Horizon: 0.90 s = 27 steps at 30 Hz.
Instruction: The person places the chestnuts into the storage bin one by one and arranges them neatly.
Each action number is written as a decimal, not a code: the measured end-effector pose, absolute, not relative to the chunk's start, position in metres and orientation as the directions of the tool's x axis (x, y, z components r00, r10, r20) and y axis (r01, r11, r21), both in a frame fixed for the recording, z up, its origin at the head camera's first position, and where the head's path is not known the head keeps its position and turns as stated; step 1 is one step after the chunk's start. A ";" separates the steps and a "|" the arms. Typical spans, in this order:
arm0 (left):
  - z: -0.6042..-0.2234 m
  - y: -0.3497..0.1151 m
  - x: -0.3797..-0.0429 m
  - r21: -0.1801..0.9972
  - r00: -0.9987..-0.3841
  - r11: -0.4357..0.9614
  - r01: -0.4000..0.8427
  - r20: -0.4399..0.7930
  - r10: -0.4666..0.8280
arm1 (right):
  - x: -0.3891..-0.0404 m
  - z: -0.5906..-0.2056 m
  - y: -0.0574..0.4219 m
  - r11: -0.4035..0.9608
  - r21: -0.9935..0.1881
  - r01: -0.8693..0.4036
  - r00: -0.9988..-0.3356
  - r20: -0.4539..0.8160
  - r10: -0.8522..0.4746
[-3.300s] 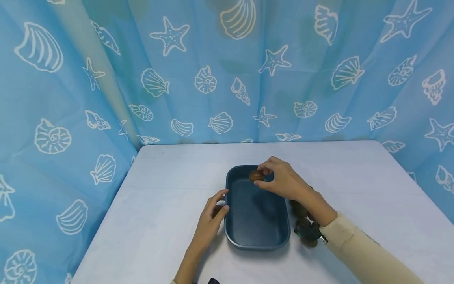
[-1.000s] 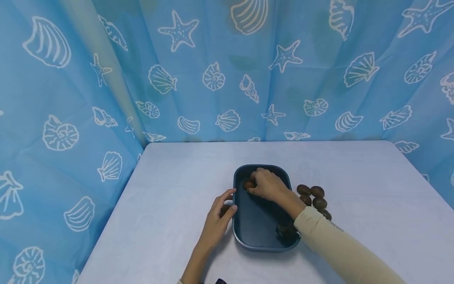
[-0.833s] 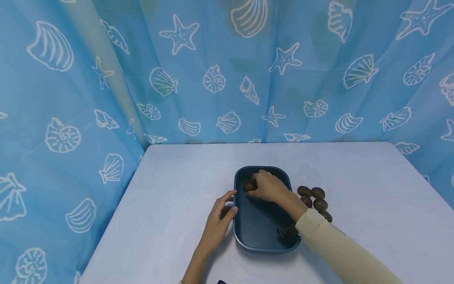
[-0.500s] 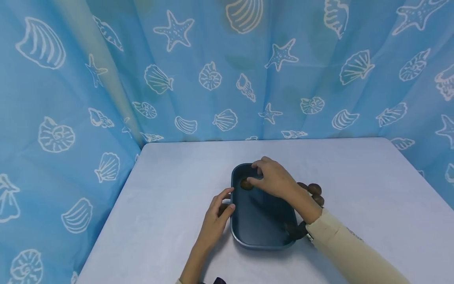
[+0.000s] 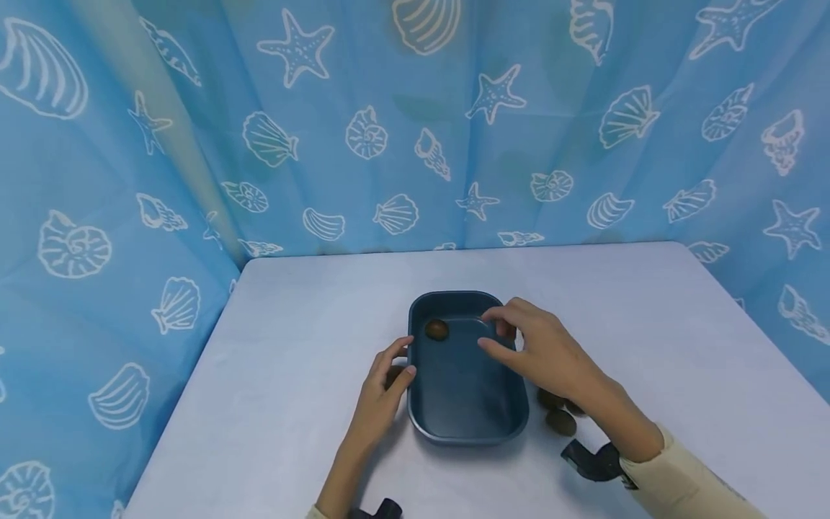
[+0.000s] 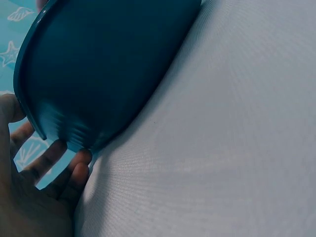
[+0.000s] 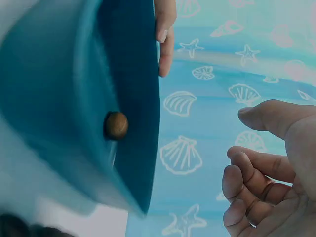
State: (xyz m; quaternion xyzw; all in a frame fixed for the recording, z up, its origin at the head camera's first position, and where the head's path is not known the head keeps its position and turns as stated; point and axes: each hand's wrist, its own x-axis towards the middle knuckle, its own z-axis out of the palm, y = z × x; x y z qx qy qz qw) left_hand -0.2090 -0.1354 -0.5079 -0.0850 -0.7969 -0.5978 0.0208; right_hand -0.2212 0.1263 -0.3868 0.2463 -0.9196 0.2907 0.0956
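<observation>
Since half a second ago, the right hand (image 5: pixel 547 353) has drawn away to the right from a small brown, rounded, walnut-like piece (image 5: pixel 437 330), which now lies fully uncovered in a dark blue, rounded rectangular tray (image 5: pixel 467 389). That piece rests on the tray floor near the far left corner, apart from both hands. Right-hand fingers (image 7: pixel 269 165) are loosely bent with a clear gap to the thumb, holding nothing; the hand hovers over the tray's right side. On the opposite side, the left hand (image 5: pixel 379 400) touches the tray's left wall, its fingers spread and gently bent, with fingertips against the outside in the left wrist view. More dark brown, rounded pieces (image 5: pixel 560 422) sit close together on the white cloth-covered counter (image 5: pixel 311 317), just beside the tray's right wall and partly hidden by the right arm; how many is not clear. A beige sleeve (image 5: pixel 687 479) covers that forearm, with a black wrist-worn device (image 5: pixel 593 463) beneath it. Behind the counter hangs a light blue curtain (image 5: pixel 350 166) printed with white shells and starfish.
</observation>
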 end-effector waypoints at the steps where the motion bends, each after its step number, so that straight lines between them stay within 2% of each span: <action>1: -0.508 -0.135 -0.209 0.949 -0.986 0.273 0.155 0.129 0.110 | -0.217 -0.387 0.130 0.715 -0.484 -0.505 -0.862 0.320 -0.392; 14: -0.508 -0.135 -0.209 0.951 -0.985 0.266 0.159 0.134 0.110 | -0.176 -0.405 0.179 0.785 -0.440 -0.437 -0.890 0.336 -0.307; 21: -0.507 -0.134 -0.208 0.949 -0.983 0.263 0.171 0.145 0.116 | -0.156 -0.425 0.203 0.831 -0.420 -0.365 -0.919 0.302 -0.252; 27: -0.497 -0.131 -0.204 0.955 -0.987 0.255 0.151 0.129 0.101 | -0.145 -0.444 0.216 0.839 -0.412 -0.356 -0.922 0.301 -0.244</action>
